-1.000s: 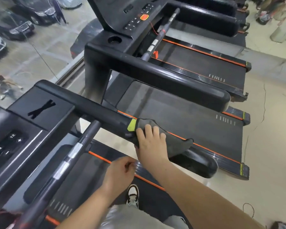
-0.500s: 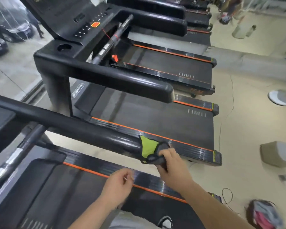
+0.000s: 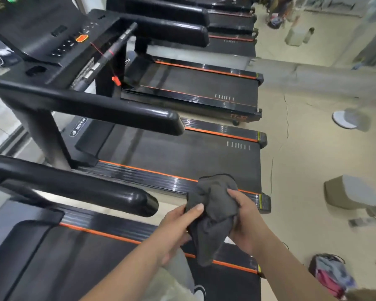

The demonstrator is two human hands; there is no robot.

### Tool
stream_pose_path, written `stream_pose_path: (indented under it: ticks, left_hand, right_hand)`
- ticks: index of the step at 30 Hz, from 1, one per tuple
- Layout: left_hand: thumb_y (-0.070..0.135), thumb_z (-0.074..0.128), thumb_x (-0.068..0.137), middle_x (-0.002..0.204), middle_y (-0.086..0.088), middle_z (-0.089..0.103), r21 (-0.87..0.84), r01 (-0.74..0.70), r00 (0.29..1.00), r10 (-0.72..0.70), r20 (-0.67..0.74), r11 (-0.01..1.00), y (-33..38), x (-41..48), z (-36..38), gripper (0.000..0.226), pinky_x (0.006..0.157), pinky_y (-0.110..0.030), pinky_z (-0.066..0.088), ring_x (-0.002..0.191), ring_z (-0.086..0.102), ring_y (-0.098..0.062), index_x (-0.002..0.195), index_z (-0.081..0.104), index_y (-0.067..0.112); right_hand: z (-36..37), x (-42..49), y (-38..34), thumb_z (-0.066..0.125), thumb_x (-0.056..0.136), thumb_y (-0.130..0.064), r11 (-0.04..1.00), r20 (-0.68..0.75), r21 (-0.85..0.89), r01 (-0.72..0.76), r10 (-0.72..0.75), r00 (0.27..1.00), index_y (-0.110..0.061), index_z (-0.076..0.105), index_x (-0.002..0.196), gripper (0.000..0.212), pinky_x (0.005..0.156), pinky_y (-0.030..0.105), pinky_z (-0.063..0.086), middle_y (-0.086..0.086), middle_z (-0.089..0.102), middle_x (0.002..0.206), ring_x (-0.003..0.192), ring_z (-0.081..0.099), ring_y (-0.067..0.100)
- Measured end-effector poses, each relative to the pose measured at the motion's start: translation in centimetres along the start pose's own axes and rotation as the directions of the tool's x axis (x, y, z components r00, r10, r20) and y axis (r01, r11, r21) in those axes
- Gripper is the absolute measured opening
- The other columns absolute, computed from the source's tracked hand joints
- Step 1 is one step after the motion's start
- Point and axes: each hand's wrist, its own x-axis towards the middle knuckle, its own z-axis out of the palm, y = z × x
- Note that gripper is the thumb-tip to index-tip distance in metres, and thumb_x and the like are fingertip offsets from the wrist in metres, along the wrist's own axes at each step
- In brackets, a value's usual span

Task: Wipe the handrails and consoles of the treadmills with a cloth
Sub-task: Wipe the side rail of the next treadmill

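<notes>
A dark grey cloth (image 3: 213, 216) hangs bunched between both hands, just right of the rounded end of the nearest black handrail (image 3: 109, 192). My left hand (image 3: 176, 227) pinches its left side with the thumb on top. My right hand (image 3: 245, 222) grips its right side. The cloth touches no rail. Farther back, the neighbouring treadmill shows its handrail (image 3: 117, 111) and its console (image 3: 59, 38) with an orange button.
Several black treadmills with orange-trimmed belts (image 3: 182, 153) stand side by side toward the back. Beige floor lies to the right, with a box (image 3: 354, 192), a white round fan base (image 3: 343, 120), a cable (image 3: 287, 118) and a colourful bag (image 3: 330, 276).
My right hand slid the cloth along the near handrail to its end and lifted it off. My left hand came up and took hold of the cloth too. The view swung right.
</notes>
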Motion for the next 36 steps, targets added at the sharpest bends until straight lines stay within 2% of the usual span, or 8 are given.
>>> stream_pose_path:
  ticks: [5,9,15,20,25,28,32,36]
  left_hand:
    - [0.03,0.078,0.086,0.123,-0.019,0.072,-0.154,0.161,0.987,-0.16,0.015,0.975,2.4,3.3,0.7,0.044,0.091,-0.039,0.058,0.114,0.071,-0.031,0.122,0.073,0.006]
    - [0.013,0.072,0.083,0.115,-0.023,0.074,-0.178,0.09,0.995,-0.097,-0.033,0.98,6.3,7.4,0.7,0.036,0.076,-0.035,0.06,0.099,0.074,-0.031,0.117,0.072,0.0]
    - [0.021,0.075,0.088,0.12,-0.017,0.074,-0.225,-0.022,0.991,-0.009,-0.133,0.974,13.3,13.9,-0.7,0.039,0.105,-0.048,0.052,0.114,0.071,-0.031,0.124,0.069,0.006]
    - [0.002,0.067,0.092,0.105,-0.017,0.078,-0.17,-0.128,0.928,0.057,-0.368,0.977,18.8,16.6,-3.2,0.019,0.074,-0.031,0.059,0.096,0.076,-0.026,0.11,0.074,0.001]
    - [0.008,0.069,0.083,0.094,-0.013,0.079,-0.246,-0.217,0.761,0.006,-0.649,0.945,23.0,16.9,-6.0,0.02,0.066,-0.036,0.06,0.086,0.077,-0.028,0.102,0.076,0.009]
    - [0.018,0.075,0.075,0.088,-0.01,0.078,-0.224,-0.307,0.572,-0.009,-0.82,0.925,25.3,16.1,-8.0,0.02,0.075,-0.051,0.064,0.086,0.076,-0.032,0.094,0.073,0.012]
    - [0.038,0.079,0.08,0.084,0.0,0.075,0.036,-0.359,0.285,0.147,-0.947,0.932,28.6,16.8,-9.3,0.023,0.075,-0.041,0.059,0.079,0.073,-0.017,0.091,0.067,0.021]
    - [0.049,0.068,0.08,0.103,0.004,0.064,0.355,-0.118,0.298,0.374,-0.878,0.927,28.9,22.8,-7.6,0.03,0.09,-0.043,0.054,0.099,0.064,-0.016,0.096,0.059,0.025]
  right_hand:
    - [1.3,3.0,-4.0,0.049,0.103,-0.04,0.953,0.012,-0.298,0.051,-0.05,0.999,-0.015,0.074,0.112,0.037,0.092,0.033,0.053,0.008,0.076,0.112,0.101,0.072,0.019]
    - [2.4,7.6,-8.8,0.045,0.105,-0.046,0.665,-0.094,-0.747,0.007,-0.115,0.989,-0.025,0.063,0.093,0.031,0.076,0.034,0.056,0.003,0.072,0.104,0.083,0.064,0.018]
    - [7.2,13.1,-16.0,0.052,0.103,-0.049,0.588,0.054,-0.797,0.14,-0.161,0.985,-0.021,0.066,0.112,0.032,0.072,0.053,0.062,0.016,0.074,0.103,0.089,0.074,0.039]
    - [12.8,17.7,-20.6,0.058,0.1,-0.051,0.523,0.116,-0.84,0.145,-0.087,0.989,-0.011,0.065,0.11,0.042,0.065,0.046,0.062,0.006,0.07,0.073,0.059,0.067,0.022]
    - [17.1,20.8,-23.7,0.047,0.1,-0.064,0.415,0.099,-0.909,0.043,0.116,0.988,-0.012,0.069,0.108,0.057,0.057,0.038,0.06,0.018,0.073,0.098,0.067,0.074,0.031]
    - [19.7,23.5,-25.2,0.045,0.102,-0.056,0.267,0.109,-0.959,0.092,0.048,0.993,-0.008,0.06,0.084,0.054,0.049,0.027,0.051,0.01,0.065,0.076,0.057,0.065,0.03]
    - [23.1,29.3,-27.1,0.052,0.101,-0.042,0.139,0.283,-0.947,0.291,-0.075,0.956,-0.007,0.053,0.076,0.044,0.046,0.025,0.039,0.007,0.052,0.056,0.046,0.046,0.021]
    - [25.8,34.4,-29.1,0.057,0.098,-0.041,0.186,0.349,-0.924,0.333,0.057,0.935,-0.012,0.06,0.081,0.034,0.05,0.026,0.037,-0.002,0.06,0.069,0.055,0.052,0.015]
